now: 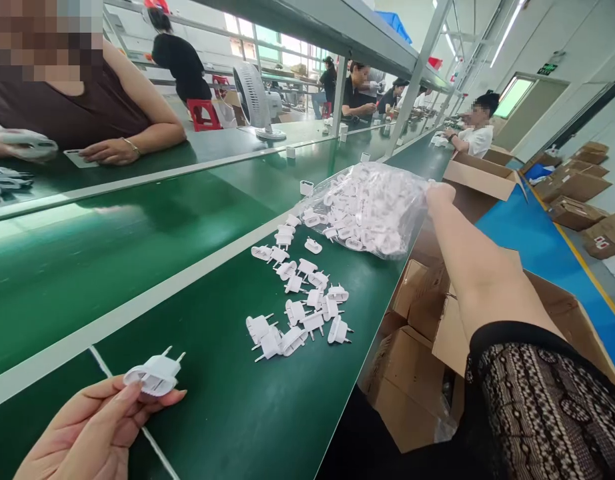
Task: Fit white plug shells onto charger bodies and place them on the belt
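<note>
Between the thumb and fingers of my left hand (95,427) is a white two-pin plug adapter (156,375), its pins pointing up and to the right. My right arm reaches far forward, and my right hand (440,195) grips the edge of a clear plastic bag (412,230) full of white plug parts. The bag lies on the green work surface (212,413). Loose white plug adapters (315,300) with two metal pins are scattered from the bag towards me, some piled against each other.
A green conveyor belt (137,247) runs along the left, with a co-worker (82,113) seated across it. A white fan (252,97) stands beyond the belt. Open cardboard boxes (412,380) sit below the table edge at right. More people work farther down the line.
</note>
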The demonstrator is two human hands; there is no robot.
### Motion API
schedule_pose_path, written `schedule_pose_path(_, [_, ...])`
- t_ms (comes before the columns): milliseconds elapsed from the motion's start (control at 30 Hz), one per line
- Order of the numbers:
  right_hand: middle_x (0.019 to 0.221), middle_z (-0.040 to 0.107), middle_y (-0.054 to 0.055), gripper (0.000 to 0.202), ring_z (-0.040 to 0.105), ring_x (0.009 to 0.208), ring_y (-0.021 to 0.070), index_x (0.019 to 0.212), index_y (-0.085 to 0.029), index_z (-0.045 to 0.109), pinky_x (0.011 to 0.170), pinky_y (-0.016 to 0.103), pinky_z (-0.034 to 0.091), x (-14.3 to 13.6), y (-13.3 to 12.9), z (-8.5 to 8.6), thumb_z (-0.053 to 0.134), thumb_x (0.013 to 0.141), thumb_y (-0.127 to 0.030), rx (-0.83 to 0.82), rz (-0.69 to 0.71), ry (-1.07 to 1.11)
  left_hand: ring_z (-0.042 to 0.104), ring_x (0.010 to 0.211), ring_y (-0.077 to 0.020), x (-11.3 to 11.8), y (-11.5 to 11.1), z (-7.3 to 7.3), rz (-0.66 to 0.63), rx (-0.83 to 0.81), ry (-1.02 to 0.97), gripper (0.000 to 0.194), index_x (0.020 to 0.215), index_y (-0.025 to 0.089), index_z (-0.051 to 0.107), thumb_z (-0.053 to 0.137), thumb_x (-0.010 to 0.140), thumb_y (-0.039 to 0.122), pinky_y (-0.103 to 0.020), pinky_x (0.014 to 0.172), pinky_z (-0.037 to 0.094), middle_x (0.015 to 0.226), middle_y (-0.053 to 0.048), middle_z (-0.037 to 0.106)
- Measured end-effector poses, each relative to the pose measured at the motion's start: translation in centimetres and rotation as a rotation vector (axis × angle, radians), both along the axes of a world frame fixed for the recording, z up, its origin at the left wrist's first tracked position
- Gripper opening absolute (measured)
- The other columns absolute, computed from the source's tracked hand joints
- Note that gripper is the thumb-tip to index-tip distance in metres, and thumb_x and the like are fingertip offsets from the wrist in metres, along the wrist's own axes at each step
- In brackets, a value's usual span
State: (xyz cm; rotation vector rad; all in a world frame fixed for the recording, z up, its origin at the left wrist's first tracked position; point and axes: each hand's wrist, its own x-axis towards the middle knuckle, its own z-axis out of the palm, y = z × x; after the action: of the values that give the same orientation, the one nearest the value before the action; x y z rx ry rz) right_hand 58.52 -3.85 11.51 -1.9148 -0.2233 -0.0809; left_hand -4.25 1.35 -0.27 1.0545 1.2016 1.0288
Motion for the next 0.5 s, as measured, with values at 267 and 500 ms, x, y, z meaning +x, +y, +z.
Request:
schedule_pose_path(267, [0.137, 0.059, 0.011, 0.036, 0.062, 0.117, 0.0252, 0.131, -0.021, 0.059, 0.099, 0.048, 0.055, -5.2, -1.9, -2.2, 0.062, 0.100, -0.038, -0.252, -0.009, -0.134, 0.073, 0.074, -0.0161, 0.6, -0.9, 1.7, -0.023, -0.073, -0.051, 0.058, 0.088, 0.023, 0.071, 0.094, 0.052, 0.062, -0.018, 0.072, 0.062, 0.086, 0.002, 0.075])
schedule_pose_path(500, [0.123, 0.069, 0.005, 0.026, 0.063, 0.111, 0.0204, 0.119, -0.023, 0.069, 0.101, 0.037, 0.051, -16.9, 1.8, -4.4, 0.062, 0.094, -0.017, -0.474, 0.640, -0.441, 0.068, 0.075, -0.0150, 1.0, -1.5, 3.0, -0.106, -0.071, -0.081, 0.064, 0.091, 0.020, 0.070, 0.093, 0.051, 0.064, -0.022, 0.074, 0.057, 0.085, 0.002, 0.073])
